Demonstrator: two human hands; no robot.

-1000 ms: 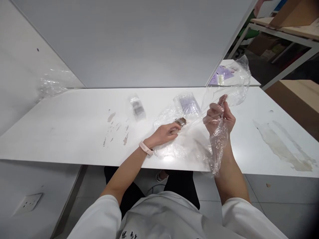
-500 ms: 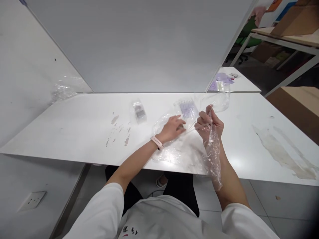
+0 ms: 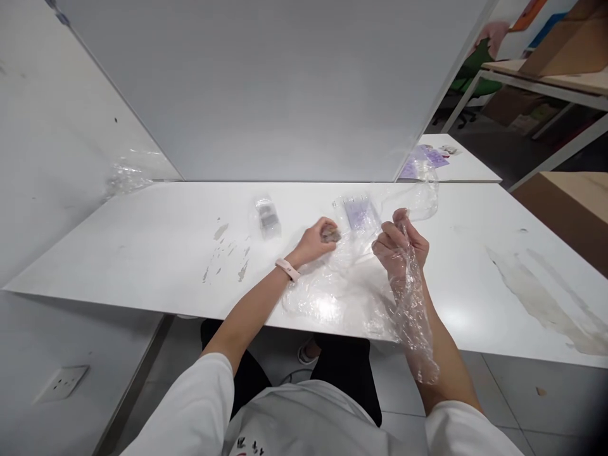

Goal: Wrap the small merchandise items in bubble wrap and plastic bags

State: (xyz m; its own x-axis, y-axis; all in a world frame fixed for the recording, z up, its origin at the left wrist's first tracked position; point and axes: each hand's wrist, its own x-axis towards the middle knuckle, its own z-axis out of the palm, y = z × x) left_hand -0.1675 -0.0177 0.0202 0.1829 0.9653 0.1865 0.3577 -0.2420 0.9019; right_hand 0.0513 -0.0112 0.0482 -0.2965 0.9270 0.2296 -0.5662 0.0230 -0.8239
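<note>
Plastic bag (image 3: 342, 291) — right hand (image 3: 399, 244) raised, pinching

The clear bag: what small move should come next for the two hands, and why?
Probably the right hand should spread the bag mouth wider: it pinches the film up, while the left hand already closes on a small dark item beside it.

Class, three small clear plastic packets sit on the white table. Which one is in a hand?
The dark-filled small packet gripped by the left hand; the grey-filled packet and purple-filled packet lie untouched.
</note>
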